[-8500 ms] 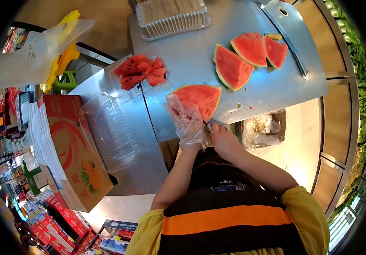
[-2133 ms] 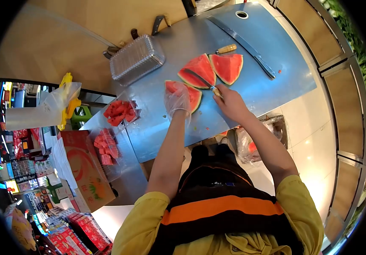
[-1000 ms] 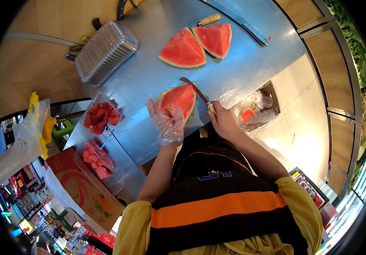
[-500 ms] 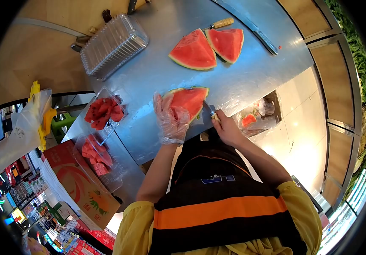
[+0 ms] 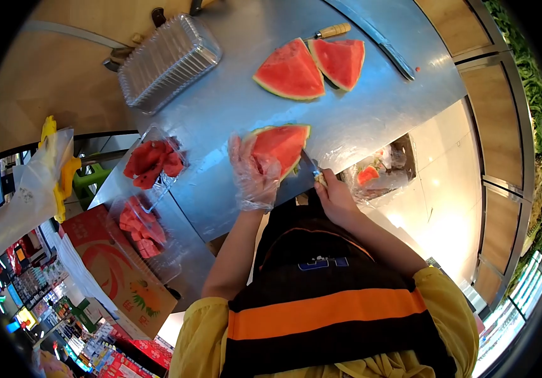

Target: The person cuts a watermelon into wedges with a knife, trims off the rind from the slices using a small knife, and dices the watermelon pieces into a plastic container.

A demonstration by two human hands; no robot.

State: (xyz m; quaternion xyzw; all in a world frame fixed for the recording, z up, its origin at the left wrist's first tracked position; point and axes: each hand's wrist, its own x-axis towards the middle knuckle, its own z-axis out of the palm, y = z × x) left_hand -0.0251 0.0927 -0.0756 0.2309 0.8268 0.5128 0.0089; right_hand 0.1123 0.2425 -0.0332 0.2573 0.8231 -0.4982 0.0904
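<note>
In a clear plastic glove, my left hand (image 5: 254,173) grips the left side of a watermelon wedge (image 5: 285,142) near the front edge of the metal table (image 5: 220,142). My bare right hand (image 5: 336,196) is closed on the handle of a small knife (image 5: 314,169), whose blade meets the rind on the wedge's right side. Farther back lie two more wedges, one (image 5: 291,70) partly against the other (image 5: 339,62). Red watermelon pieces fill one clear tray (image 5: 153,163) at the left, and cut chunks sit in another (image 5: 141,228) in front of it.
Stacked clear containers (image 5: 169,62) stand at the back left. A wooden-handled tool (image 5: 333,30) and a long knife (image 5: 389,53) lie at the back right. Below the front edge is a lined bin (image 5: 389,173) with scraps. A cardboard box (image 5: 116,268) stands at the left.
A wedge has come from the group at the back to the front edge, under my left hand. The small knife has swung from above the wedge down to its right rind.
</note>
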